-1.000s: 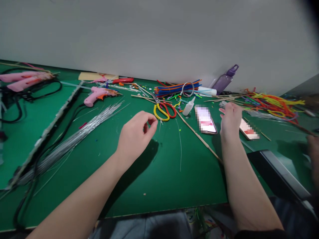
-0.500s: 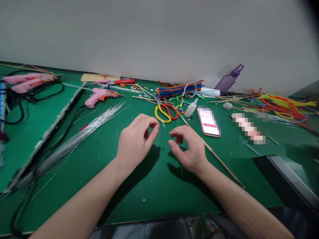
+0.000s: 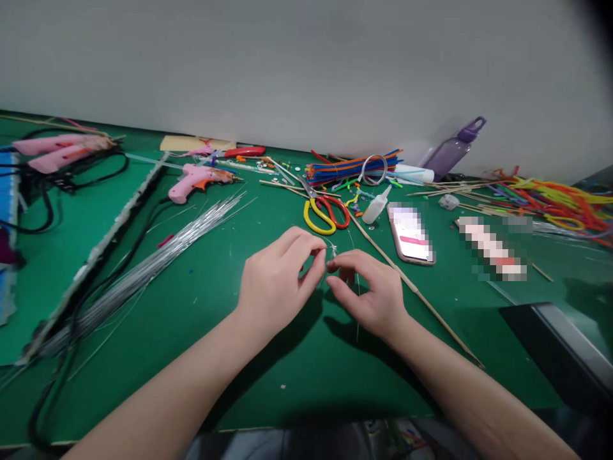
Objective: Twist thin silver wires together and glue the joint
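Note:
My left hand point(image 3: 280, 281) and my right hand point(image 3: 371, 291) meet fingertip to fingertip over the green mat point(image 3: 201, 306). Both pinch a thin silver wire point(image 3: 332, 251) with a small pale tip between them. The wire is too fine to follow along its length. A loose wire point(image 3: 357, 300) lies on the mat under my right hand. Yellow and red scissors point(image 3: 324, 214) lie just beyond the hands.
A bundle of silver wires point(image 3: 158, 259) fans across the left. A pink glue gun point(image 3: 194, 179), pipe cleaners point(image 3: 354, 169), a small glue bottle point(image 3: 376, 207), a phone point(image 3: 410, 233), a long wooden stick point(image 3: 416, 294) and a purple bottle point(image 3: 454, 150) lie behind. A black object point(image 3: 560, 351) sits at right.
My right hand left the far right near the phone and came in to the middle, closing its fingers against my left hand's pinch. The view has shifted slightly.

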The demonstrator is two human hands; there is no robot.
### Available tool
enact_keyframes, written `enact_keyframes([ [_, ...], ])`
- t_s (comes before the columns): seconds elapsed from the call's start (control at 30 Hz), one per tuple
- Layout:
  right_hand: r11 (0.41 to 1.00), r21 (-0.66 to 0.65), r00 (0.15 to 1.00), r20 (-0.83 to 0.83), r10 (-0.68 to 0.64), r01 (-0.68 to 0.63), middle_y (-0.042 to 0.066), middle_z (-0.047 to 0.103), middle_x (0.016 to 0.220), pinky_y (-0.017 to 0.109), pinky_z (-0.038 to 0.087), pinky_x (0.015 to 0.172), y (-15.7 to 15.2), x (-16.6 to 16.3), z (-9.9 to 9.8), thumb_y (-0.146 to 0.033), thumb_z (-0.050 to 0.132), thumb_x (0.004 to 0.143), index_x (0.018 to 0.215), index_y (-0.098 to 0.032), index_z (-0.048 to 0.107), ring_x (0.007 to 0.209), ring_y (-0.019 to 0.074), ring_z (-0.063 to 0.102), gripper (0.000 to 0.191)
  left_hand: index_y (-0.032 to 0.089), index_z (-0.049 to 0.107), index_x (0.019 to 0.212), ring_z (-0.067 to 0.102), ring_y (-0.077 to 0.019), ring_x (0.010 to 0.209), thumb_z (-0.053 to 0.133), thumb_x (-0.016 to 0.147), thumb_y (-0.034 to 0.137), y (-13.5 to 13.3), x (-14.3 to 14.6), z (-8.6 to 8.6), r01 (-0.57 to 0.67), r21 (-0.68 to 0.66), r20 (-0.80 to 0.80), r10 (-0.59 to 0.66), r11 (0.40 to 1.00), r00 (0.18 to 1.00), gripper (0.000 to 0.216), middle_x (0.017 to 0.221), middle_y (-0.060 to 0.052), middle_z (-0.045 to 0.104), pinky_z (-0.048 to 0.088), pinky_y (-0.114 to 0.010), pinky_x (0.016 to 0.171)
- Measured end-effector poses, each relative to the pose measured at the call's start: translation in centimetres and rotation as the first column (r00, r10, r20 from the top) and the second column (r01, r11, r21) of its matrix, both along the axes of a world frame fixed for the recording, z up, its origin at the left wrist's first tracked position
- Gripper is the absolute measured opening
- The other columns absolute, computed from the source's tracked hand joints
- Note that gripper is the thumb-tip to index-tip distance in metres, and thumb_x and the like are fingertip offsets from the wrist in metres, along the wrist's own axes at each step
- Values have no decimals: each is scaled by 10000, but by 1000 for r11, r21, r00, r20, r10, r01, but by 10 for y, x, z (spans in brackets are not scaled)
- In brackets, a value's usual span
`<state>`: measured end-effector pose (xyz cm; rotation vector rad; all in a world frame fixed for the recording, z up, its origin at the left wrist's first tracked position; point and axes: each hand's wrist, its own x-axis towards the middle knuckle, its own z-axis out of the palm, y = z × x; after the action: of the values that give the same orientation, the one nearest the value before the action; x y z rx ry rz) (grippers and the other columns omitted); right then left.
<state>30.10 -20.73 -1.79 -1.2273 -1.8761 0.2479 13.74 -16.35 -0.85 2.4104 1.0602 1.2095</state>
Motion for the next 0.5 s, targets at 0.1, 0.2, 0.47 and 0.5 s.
enact_keyframes([
  [0.1,1000,8,1000,13,-24,24,10,671,722,230,470,553,1,-2,-1,-256,622,819,819,-182,634,574,101,572,76,185,596,889,573,-114,710,505,907,217,0,0,-1,-1,15,-2,1,1000,1000,99,869,-14,643,432,-228,632],
  [0.2,999,14,999,14,-31,31,8,673,709,210,469,563,2,-3,-3,-200,603,822,803,-169,646,593,93,588,56,179,607,894,564,-99,678,516,904,223,-1,0,-2,-3,14,-10,3,1000,1000,101,877,-8,643,423,-215,607],
  [0.47,996,30,996,-36,-87,88,-5,639,701,213,473,603,2,-2,-1,-157,574,825,763,-178,614,614,88,574,77,178,610,932,587,-100,722,514,918,251,0,-2,0,-3,-41,5,3,999,1000,122,883,-3,651,420,-211,632],
  [0.5,995,29,995,-38,-96,98,-3,645,711,213,476,616,1,-2,-1,-157,569,828,761,-179,611,627,89,582,82,178,610,933,588,-103,728,509,921,253,0,-3,1,-6,-41,6,6,999,1000,126,880,-5,651,420,-213,638],
])
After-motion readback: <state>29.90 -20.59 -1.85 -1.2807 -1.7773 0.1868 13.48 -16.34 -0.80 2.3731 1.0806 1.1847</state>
